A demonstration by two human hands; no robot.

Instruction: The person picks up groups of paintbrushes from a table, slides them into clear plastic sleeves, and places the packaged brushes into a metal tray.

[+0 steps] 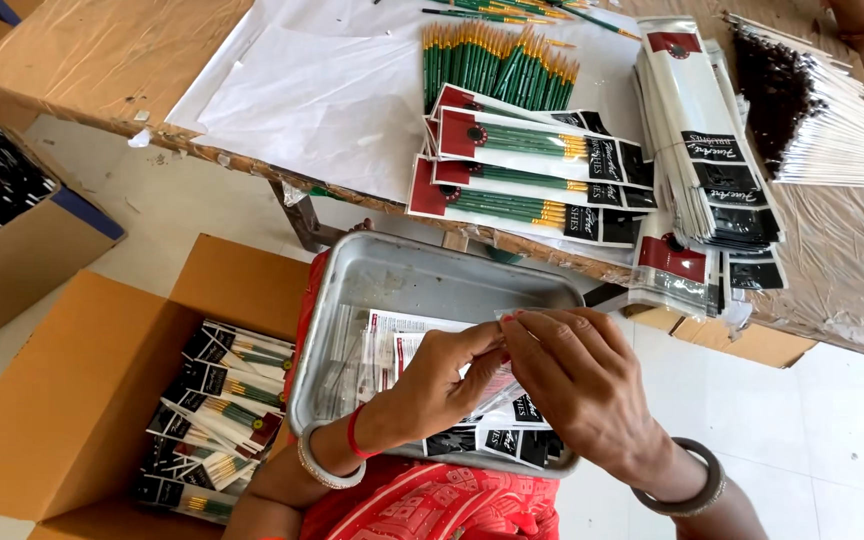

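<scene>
Over metal tray (372,270), left hand (439,380) and right hand (577,385) pinched clear brush sleeve (497,385) at 12 o'clock edge; looked light, floppy, slippery; best gripped by edges.

A brown table (102,60) is carrying white paper (322,100) at twelve o'clock. Green brushes (492,62), packets (532,170) and sleeves (702,150) are lying toward two o'clock.

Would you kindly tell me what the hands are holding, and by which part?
Both the left hand and right hand pinch a clear plastic packet at its top edge, above the metal tray.
</scene>
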